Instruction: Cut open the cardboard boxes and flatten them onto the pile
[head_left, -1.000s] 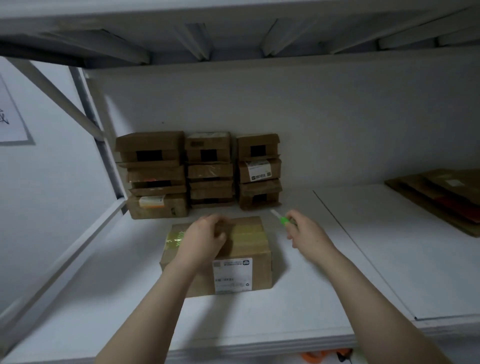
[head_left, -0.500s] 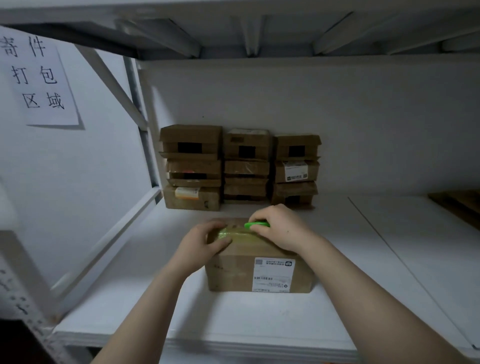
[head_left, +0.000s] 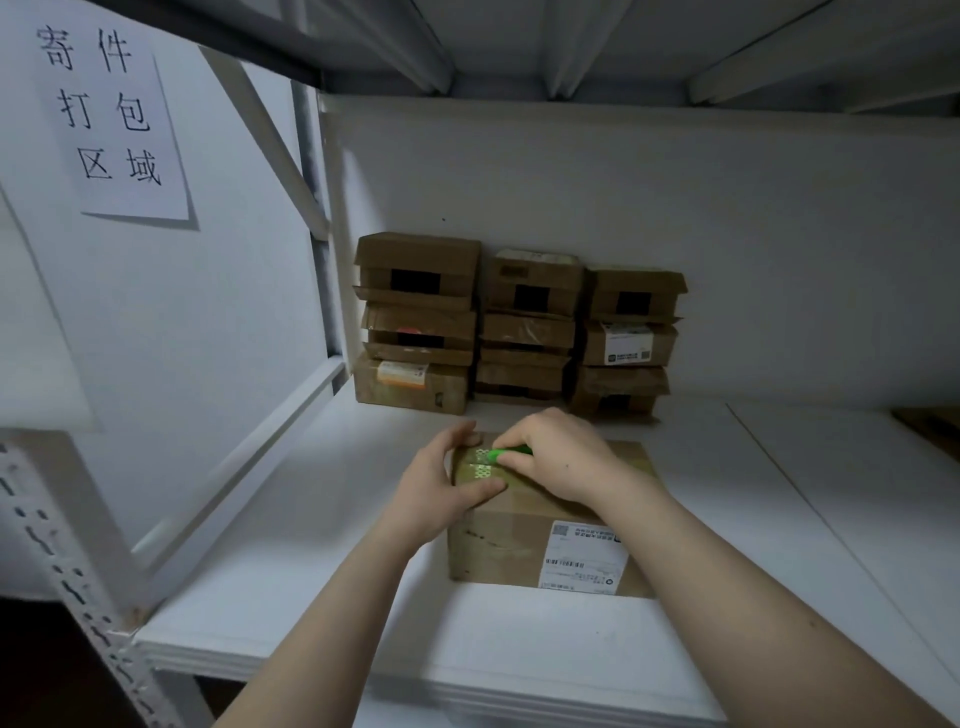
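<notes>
A taped brown cardboard box (head_left: 511, 540) with a white shipping label stands on the white shelf (head_left: 332, 587) in front of me. My left hand (head_left: 441, 491) grips the box's left top edge, thumb lying across the tape. My right hand (head_left: 553, 457) is curled round a green cutter (head_left: 506, 456), whose tip rests on the taped seam near the box's top left end. The blade itself is too small to make out.
Three stacks of brown cardboard boxes (head_left: 517, 327) stand against the back wall. A pile of flattened cardboard (head_left: 932, 426) peeks in at the right edge. A paper sign (head_left: 106, 111) hangs on the left wall beside a diagonal rack brace (head_left: 260, 124).
My right hand brought the green cutter from the box's right side onto the top seam and then along it toward the left end. The left hand stayed on the box.
</notes>
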